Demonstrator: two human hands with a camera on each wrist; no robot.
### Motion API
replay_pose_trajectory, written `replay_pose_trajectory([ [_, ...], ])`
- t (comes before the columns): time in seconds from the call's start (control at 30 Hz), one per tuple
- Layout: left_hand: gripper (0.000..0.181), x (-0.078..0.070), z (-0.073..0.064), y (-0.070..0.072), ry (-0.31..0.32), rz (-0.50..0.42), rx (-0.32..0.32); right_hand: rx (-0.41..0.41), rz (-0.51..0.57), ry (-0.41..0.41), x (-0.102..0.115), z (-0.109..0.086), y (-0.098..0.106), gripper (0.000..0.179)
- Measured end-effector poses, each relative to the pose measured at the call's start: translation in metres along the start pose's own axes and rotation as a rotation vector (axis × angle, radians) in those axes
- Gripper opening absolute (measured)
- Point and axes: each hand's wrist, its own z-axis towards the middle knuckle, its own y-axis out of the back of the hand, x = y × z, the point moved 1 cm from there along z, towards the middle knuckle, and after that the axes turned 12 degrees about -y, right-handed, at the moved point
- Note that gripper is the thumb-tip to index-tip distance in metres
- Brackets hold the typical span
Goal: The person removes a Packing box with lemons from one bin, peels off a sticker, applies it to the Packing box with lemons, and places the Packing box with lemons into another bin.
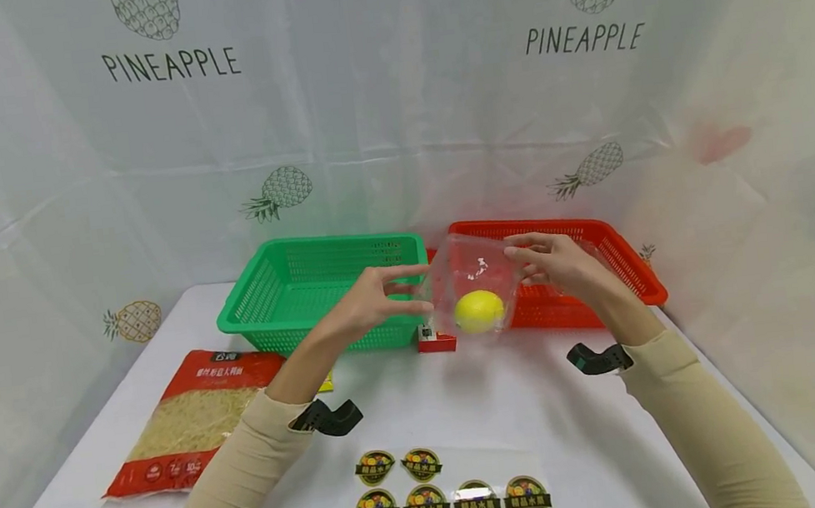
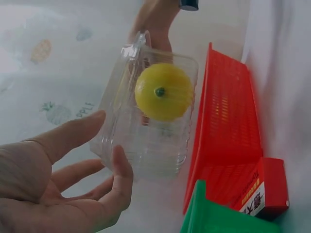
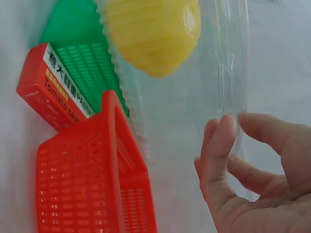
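Observation:
A clear plastic clamshell box (image 1: 463,263) is held up above the table, with a yellow lemon (image 1: 479,311) lying inside it. My right hand (image 1: 555,261) pinches the box's rim at its right end, thumb and fingers meeting there in the right wrist view. At the opposite end is my left hand (image 1: 382,297). Its thumb and bent fingers lie around the box's corner in the left wrist view, though how firmly they press cannot be told. The lemon (image 2: 164,92) shows its stem end through the plastic.
Behind the hands stand a green basket (image 1: 272,324) and a red basket (image 1: 635,266), with a red tomato sauce box (image 1: 436,343) between them. A red-and-clear pasta bag (image 1: 192,417) lies at left. In front lies a sheet of round stickers (image 1: 426,505).

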Motion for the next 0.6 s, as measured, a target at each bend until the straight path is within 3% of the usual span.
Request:
replay_pose_trajectory([
  [0.07, 0.062, 0.0, -0.007, 0.001, -0.01, -0.004, -0.007, 0.025, 0.01, 0.014, -0.001, -0.003, -0.003, 0.06],
  [0.27, 0.06, 0.005, -0.023, 0.004, -0.043, -0.135, -0.021, 0.079, 0.005, 0.036, -0.006, -0.011, -0.01, 0.057],
  [0.6, 0.051, 0.008, -0.042, 0.009, -0.02, -0.279, -0.071, 0.093, 0.006, 0.007, -0.014, -0.024, -0.02, 0.064],
])
